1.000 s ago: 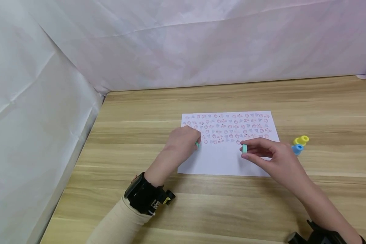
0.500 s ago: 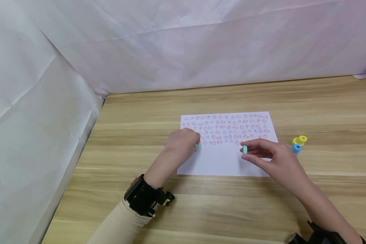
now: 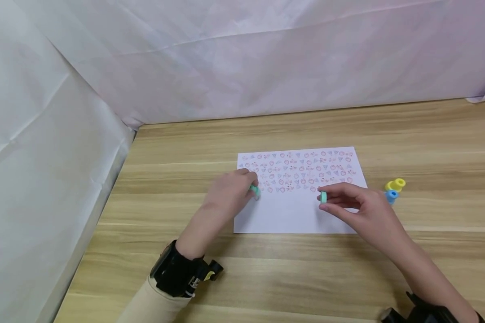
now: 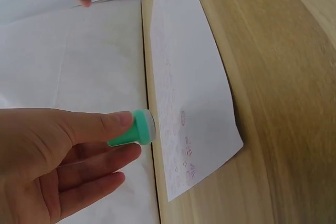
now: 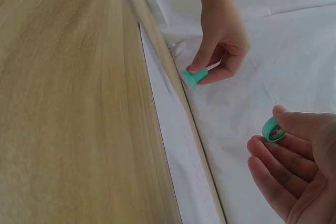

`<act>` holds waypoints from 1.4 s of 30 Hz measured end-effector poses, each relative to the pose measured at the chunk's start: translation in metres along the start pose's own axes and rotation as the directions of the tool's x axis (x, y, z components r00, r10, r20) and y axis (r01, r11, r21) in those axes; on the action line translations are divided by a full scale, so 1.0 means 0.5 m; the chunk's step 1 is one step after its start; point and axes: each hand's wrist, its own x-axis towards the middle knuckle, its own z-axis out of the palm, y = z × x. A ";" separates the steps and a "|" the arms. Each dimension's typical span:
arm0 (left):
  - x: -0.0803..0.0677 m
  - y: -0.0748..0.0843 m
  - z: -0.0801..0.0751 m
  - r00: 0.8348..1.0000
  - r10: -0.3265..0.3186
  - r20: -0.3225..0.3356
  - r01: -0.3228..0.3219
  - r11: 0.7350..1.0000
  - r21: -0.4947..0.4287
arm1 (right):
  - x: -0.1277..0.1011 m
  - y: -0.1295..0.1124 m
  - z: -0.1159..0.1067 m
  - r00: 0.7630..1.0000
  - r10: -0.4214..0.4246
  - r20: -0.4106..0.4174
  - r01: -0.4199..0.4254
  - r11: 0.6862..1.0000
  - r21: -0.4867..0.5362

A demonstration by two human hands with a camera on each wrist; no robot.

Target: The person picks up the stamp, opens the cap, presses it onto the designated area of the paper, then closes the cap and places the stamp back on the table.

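My left hand (image 3: 228, 190) pinches a green stamp (image 4: 137, 129) between thumb and fingertips. Its pale stamping end faces a white sheet of paper (image 3: 287, 215), with a gap between them in the left wrist view. Rows of small red and blue prints (image 3: 299, 170) cover the far half of the sheet; part of its left side is hidden by the left hand. Above the sheet's right side, my right hand (image 3: 361, 204) holds a round green cap (image 5: 268, 128) by its edge. The right wrist view shows the cap's hollow side, with a small picture inside.
To the right of the sheet, beside the right hand, a yellow stamp (image 3: 395, 184) and a blue stamp (image 3: 391, 196) lie close together on the wooden table (image 3: 178, 179). White cloth (image 3: 226, 67) hangs along the table's back and left sides.
My left hand has drawn a little to the left and turned, so more of the green stamp shows. The right hand keeps its place with the cap.
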 end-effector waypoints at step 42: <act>-0.043 0.085 0.024 0.965 0.006 -0.262 -0.157 0.815 -0.557 | 0.003 -0.002 0.030 0.998 0.022 0.066 -0.026 0.998 0.056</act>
